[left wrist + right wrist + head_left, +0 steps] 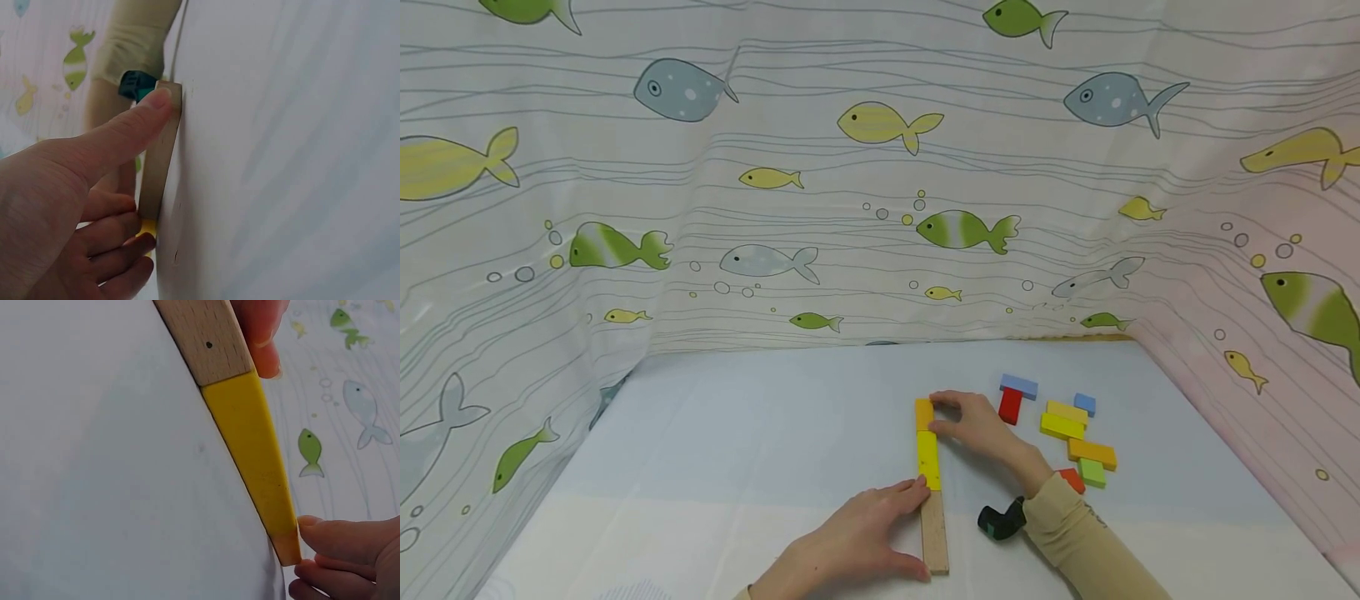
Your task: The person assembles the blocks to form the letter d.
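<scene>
Fish-print cloth (850,267) is hung round a pale table (737,433), and a row of three blocks (929,450) is laid out there, pointing away! Nearest, the plain block (934,533) is flanked by the left hand (857,529): thumb and fingers are spread wide, the thumb set at its near end, fingertips at the seam with the yellow block (250,450). That one is butted end to end with the plain one, no gap seen. Farther along, the row is capped by the orange block (923,414), touched on its right by the right hand (981,425), thumb and finger slightly parted; how firmly it is gripped cannot be told. Light, stiff wood is to be expected here, smooth enough to be slid, hard to break, easily nudged crooked; best taken by the long sides, near the middle. Beyond the right wrist, loose blocks (1062,426) are scattered in red, blue, yellow, orange and green.
</scene>
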A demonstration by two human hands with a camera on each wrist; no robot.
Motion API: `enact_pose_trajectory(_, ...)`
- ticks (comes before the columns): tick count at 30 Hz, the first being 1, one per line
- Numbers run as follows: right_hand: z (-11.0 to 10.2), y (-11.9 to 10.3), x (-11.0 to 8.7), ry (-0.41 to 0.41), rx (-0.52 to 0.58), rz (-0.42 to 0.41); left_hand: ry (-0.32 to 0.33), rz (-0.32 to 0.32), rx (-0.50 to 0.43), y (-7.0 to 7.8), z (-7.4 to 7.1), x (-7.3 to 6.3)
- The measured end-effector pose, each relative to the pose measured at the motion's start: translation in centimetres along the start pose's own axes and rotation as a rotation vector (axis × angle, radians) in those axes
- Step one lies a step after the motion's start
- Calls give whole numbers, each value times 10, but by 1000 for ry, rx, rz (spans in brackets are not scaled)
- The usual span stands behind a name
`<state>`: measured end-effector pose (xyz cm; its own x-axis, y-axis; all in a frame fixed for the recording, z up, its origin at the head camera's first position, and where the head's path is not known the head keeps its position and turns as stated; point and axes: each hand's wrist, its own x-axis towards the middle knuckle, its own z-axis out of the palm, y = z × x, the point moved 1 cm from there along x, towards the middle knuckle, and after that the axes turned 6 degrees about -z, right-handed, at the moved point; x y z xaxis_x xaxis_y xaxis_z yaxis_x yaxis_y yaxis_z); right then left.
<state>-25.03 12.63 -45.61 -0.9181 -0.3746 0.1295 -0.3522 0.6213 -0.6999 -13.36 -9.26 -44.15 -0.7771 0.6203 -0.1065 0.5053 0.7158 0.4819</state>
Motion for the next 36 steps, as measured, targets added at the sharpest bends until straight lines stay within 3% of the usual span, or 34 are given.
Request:
enact_pose_trajectory(12, -30, 4, -18, -3, 13, -12, 9, 6, 21, 1, -1, -2)
enact_pose_trajectory(21, -51, 21, -32, 21, -71, -59, 4, 13, 16, 0, -1, -1)
enact_pose_trajectory(36, -82, 44, -35, -22, -69, 54, 7, -9, 8, 2, 0, -2)
